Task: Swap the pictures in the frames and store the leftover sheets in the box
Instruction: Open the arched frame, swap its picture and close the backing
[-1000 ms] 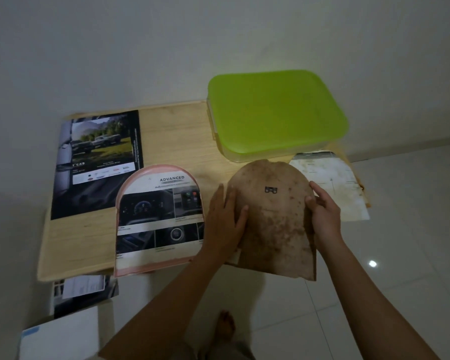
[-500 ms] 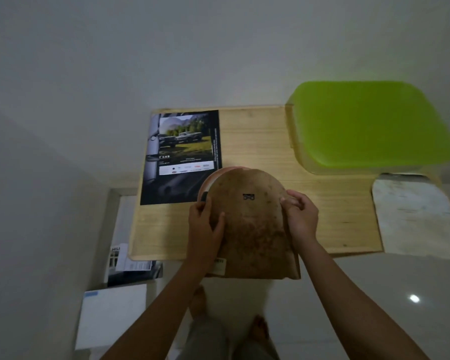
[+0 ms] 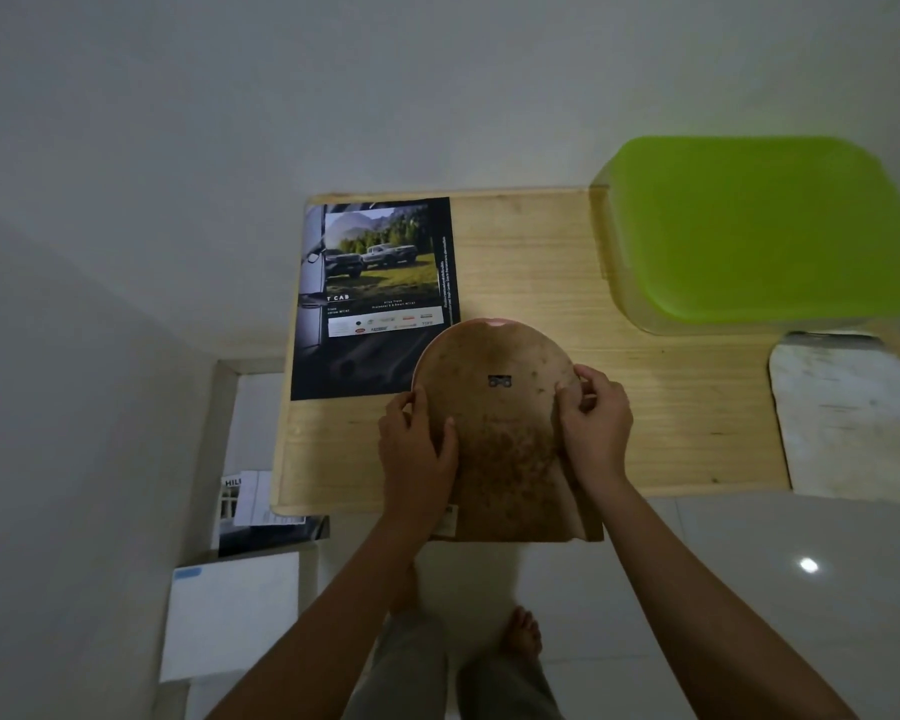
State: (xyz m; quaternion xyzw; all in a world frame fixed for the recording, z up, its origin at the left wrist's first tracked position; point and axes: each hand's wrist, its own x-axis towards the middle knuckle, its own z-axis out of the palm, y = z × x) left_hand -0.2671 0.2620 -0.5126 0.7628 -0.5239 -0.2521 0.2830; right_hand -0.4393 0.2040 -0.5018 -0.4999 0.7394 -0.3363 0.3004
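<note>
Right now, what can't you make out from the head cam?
Head view only:
- Pink frame: backing board covers it; only a rim sliver shows, picture hidden.
- Green box: cut off by right edge; lid hides contents.
- Floor papers: mostly under the table; print too small.
- Poster fine print: too small.

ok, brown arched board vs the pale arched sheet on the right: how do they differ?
The brown board is tan with dark spots; the pale sheet is whitish, smudged. The left hand and right hand grip the brown board's sides; the pale sheet lies untouched. The brown board has a small dark hanger; none shows on the pale sheet. Both are round-topped and overhang the table.
</note>
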